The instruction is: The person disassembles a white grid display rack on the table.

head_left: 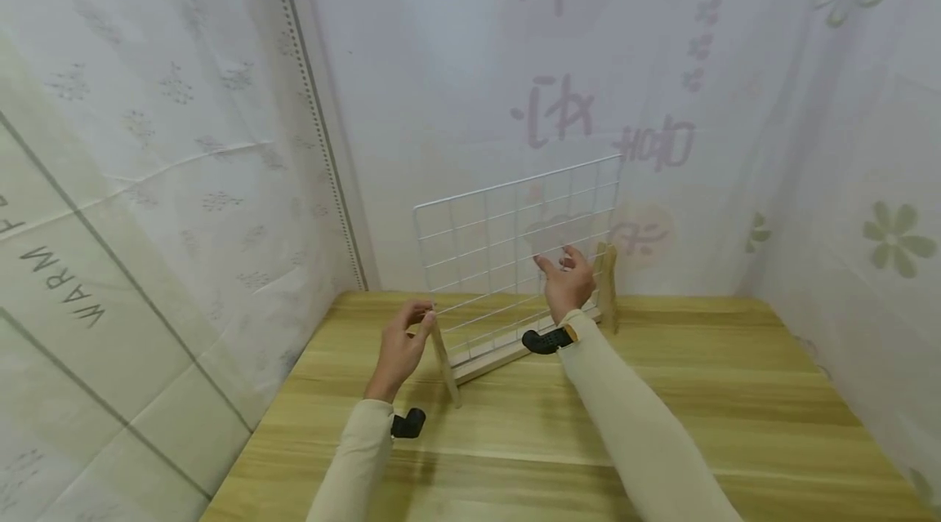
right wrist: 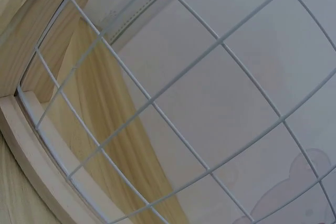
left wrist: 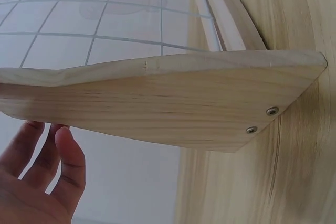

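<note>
A white wire grid [head_left: 488,236] stands upright in a wooden base bar [head_left: 492,360], between a left wooden side piece [head_left: 445,367] and a right wooden side piece [head_left: 607,285]. My left hand [head_left: 400,346] grips the upper end of the left side piece; in the left wrist view its fingers [left wrist: 71,156] meet the edge of that wood [left wrist: 157,103]. In front of the grid near the right side piece is my right hand [head_left: 569,285], thumb and fingers apart, holding nothing visible. The right wrist view shows grid wires [right wrist: 210,171] and the base [right wrist: 39,171], not that hand.
The stand rests on a wood-grain table [head_left: 662,408]. Patterned cloth hangs behind [head_left: 412,97] and at the left [head_left: 184,179]. Black wrist devices sit at my left wrist [head_left: 408,424] and right wrist [head_left: 546,341].
</note>
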A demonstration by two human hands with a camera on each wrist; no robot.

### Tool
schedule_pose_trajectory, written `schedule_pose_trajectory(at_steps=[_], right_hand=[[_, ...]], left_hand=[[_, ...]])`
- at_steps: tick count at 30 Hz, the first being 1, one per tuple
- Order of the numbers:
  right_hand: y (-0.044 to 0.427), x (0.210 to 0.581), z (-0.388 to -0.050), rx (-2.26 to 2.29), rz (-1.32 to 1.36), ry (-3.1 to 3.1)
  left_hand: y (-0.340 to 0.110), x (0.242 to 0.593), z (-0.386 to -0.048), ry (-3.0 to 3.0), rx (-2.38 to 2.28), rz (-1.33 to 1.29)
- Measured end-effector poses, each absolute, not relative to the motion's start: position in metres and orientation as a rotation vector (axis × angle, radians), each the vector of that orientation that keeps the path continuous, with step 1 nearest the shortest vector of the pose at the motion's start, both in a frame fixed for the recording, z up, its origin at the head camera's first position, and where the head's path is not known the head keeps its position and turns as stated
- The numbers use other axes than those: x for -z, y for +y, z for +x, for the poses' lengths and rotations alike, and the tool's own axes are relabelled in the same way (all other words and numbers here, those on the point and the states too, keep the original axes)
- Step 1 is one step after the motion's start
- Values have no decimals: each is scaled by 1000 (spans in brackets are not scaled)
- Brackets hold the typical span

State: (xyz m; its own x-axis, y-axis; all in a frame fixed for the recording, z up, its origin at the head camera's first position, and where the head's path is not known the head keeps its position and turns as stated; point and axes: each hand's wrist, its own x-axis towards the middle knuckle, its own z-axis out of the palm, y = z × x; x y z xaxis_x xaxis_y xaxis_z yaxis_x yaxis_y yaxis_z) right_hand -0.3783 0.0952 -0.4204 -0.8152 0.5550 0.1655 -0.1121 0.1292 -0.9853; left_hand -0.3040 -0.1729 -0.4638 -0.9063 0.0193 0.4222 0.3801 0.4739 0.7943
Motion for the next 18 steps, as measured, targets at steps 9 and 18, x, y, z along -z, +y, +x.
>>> schedule_pose_trajectory(at_steps=[9,18], right_hand=[[99,415,-381,-1696,-400,-1930],[98,393,-384,-1741,-374,-1886]], left_hand=[[-169,463,-304,-2372,1407,-323],[-168,462,-304,-2345,1403,-328]])
